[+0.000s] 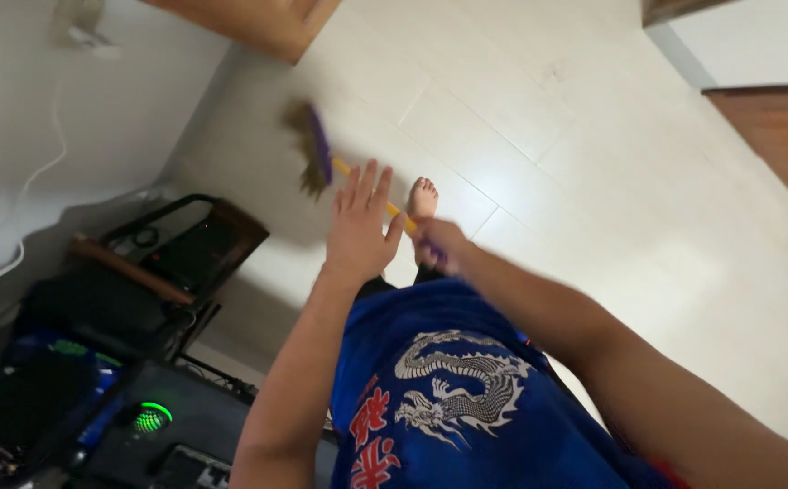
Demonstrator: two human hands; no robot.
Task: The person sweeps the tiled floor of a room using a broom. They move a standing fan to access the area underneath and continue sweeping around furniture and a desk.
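The pale tiled floor (593, 181) fills the upper right of the frame. Your broom (320, 149) lies upper left of centre, its yellow handle (394, 210) running diagonally from the purple head down-right to your hands. Your right hand (437, 243) is closed around the handle's near end. Your left hand (362, 226) is spread open, fingers extended, just over the handle and holding nothing.

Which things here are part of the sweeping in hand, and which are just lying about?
In use:
- broom, yellow handle, purple head, blurred
- right hand, gripping the handle
- left hand, open, fingers spread beside the handle
- tiled floor

Lying about:
- dark chair
- white cable
- device with green light
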